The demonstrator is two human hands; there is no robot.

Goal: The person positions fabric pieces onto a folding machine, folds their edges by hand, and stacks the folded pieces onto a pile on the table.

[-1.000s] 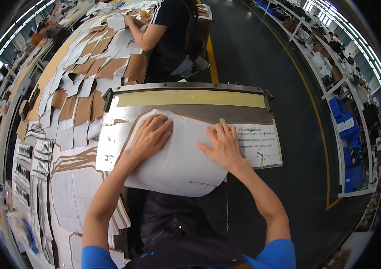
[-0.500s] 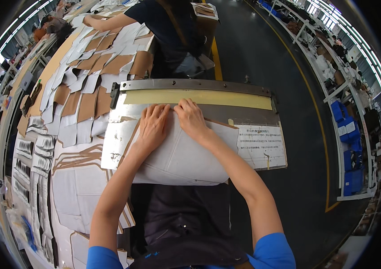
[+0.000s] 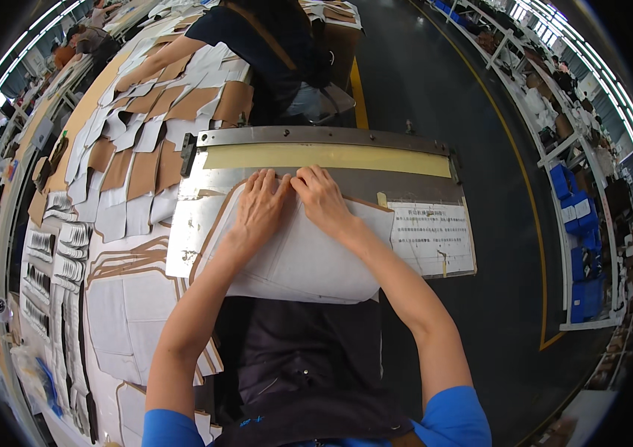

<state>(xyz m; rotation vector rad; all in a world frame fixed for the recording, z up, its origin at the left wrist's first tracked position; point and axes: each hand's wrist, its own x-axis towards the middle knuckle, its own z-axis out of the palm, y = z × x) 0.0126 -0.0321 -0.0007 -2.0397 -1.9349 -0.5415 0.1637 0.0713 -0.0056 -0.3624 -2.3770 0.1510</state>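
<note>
A pale grey-white stitched panel [image 3: 298, 261] with a brown border lies over a metal plate [image 3: 190, 216], its near edge hanging down toward me. My left hand [image 3: 261, 205] is closed on the panel's far edge, fingertips bent over it. Close beside it, my right hand [image 3: 322, 201] pinches the same edge, and the two thumbs almost meet. Just beyond the fingertips runs a yellow strip [image 3: 331, 158] along a metal bar [image 3: 316, 136]. What lies under the fingers is hidden.
Left of the plate, a long table holds more pale panels [image 3: 112, 320], brown and white cut pieces [image 3: 119, 175] and dark strips [image 3: 71, 246]. A co-worker [image 3: 272, 52] reaches over it. A printed sheet [image 3: 432, 235] sits at the plate's right. Blue bins [image 3: 584, 246] line a far-right rack.
The panel has turned a little, and its brown left edge now shows beside my left hand. Both hands stay at the far edge. The co-worker's arm has moved nearer.
</note>
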